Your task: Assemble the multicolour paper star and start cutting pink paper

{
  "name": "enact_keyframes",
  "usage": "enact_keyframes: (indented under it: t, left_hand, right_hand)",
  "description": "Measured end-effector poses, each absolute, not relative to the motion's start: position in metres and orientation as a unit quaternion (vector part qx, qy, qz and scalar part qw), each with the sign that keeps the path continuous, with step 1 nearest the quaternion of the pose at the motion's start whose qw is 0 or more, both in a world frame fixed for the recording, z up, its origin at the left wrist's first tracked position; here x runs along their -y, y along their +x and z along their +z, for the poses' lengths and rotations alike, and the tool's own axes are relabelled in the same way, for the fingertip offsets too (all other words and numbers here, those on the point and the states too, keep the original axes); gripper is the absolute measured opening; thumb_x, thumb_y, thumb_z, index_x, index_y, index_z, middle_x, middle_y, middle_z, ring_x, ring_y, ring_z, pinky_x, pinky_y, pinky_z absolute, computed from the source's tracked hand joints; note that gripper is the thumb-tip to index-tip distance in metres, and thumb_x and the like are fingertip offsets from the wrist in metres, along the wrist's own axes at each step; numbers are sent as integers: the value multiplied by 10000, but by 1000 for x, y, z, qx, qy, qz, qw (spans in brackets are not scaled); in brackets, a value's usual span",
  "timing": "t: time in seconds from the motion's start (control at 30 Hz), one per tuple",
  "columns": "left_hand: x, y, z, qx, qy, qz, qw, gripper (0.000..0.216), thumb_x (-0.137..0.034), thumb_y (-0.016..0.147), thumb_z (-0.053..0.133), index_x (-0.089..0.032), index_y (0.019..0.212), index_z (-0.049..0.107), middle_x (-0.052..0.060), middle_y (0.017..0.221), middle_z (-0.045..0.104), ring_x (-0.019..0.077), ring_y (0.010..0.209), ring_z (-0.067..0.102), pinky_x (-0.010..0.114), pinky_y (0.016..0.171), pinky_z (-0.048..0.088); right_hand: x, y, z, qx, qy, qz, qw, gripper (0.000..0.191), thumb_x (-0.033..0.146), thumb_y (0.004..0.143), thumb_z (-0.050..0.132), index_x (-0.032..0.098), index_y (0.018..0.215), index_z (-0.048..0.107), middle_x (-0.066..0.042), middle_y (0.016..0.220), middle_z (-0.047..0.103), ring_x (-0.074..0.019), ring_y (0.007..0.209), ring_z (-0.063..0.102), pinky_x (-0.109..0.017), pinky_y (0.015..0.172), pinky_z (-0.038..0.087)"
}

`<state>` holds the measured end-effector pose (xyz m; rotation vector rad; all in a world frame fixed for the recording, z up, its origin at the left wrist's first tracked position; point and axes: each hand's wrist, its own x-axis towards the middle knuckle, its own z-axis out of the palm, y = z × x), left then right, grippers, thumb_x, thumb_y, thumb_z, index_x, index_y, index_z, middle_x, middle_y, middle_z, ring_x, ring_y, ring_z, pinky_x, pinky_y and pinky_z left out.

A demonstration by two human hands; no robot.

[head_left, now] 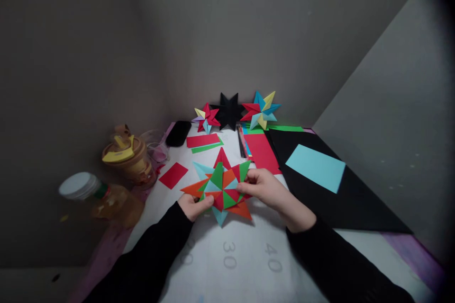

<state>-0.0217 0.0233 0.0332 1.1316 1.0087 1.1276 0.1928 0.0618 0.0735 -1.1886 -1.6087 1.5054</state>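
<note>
A folded paper star in red, green, orange and light blue is held between my two hands over the white marked mat. My left hand grips its lower left side, thumb on top and the other fingers mostly hidden beneath. On the right side, my right hand pinches near a green and red point with thumb and bent fingers. The star's points spread outward, and smaller folds stand up around its middle. Left of it lies a small red paper piece.
Finished paper stars, one multicoloured, one black and one larger multicoloured, lean against the back wall. A phone, cup and bottle line the left. Light blue paper rests on a black sheet at right.
</note>
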Motion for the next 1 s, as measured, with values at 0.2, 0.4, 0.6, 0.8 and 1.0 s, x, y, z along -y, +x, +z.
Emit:
enact_keyframes:
  t: [0.2, 0.4, 0.6, 0.8, 1.0]
  left_hand:
    - [-19, -20, 37, -565, 512, 478, 436, 259, -400, 668, 713, -187, 802, 775, 70, 808, 762, 287, 840, 684, 369, 829, 521]
    - [-15, -14, 42, -500, 559, 507, 424, 207, -258, 685, 676, -194, 856, 774, 40, 754, 760, 231, 693, 681, 305, 696, 527]
    - [-13, -13, 47, -467, 598, 488, 431, 184, -253, 713, 639, -183, 806, 782, 45, 704, 739, 193, 617, 641, 274, 630, 500]
    - [-12, -9, 52, -484, 579, 488, 439, 172, -258, 686, 667, -206, 800, 786, 39, 688, 737, 215, 638, 652, 297, 687, 516]
    - [-13, -15, 41, -492, 619, 482, 376, 223, -268, 734, 649, -216, 909, 777, 39, 722, 739, 194, 597, 630, 269, 629, 487]
  right_hand:
    - [-51, 188, 78, 690, -484, 224, 490, 259, 271, 727, 687, 205, 958, 589, -67, 968, 611, -242, 947, 561, -408, 813, 458]
    - [-31, 180, 88, 761, -400, 82, 504, 205, 190, 798, 651, 216, 991, 586, -55, 904, 575, -210, 869, 526, -368, 760, 446]
    - [-28, 174, 87, 773, -366, 137, 500, 117, 140, 800, 629, 233, 870, 637, -29, 831, 556, -193, 811, 532, -359, 726, 447]
    - [-29, 173, 85, 798, -335, 131, 484, 146, 123, 814, 611, 241, 883, 664, -22, 790, 615, -192, 812, 545, -370, 749, 437]
    - [-30, 176, 85, 809, -336, 74, 477, 204, 127, 820, 586, 256, 941, 685, -18, 740, 610, -199, 797, 537, -378, 730, 418]
